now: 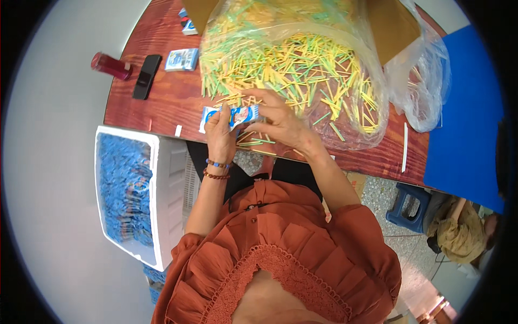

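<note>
My left hand (220, 134) pinches a small blue-and-white packet (245, 115) near the table's front edge. The packet lies crosswise, with its left end sticking out past my thumb. Around its right end my right hand (286, 123) is open, thumb and fingers apart. Whether a fingertip of that hand touches the packet is hard to see. Just beyond both hands, a heap of thin yellow and green sticks (302, 70) spills inside and in front of a large clear plastic bag (380, 116). A few loose sticks (253, 141) lie beneath my hands at the edge.
On the left of the reddish wooden table (178, 108) are a phone (147, 76), a red bottle (112, 66) and a blue-and-white packet stack (182, 59). A white foam box (156, 200) full of blue packets stands below. A blue stool (408, 208) and another person (461, 232) are at right.
</note>
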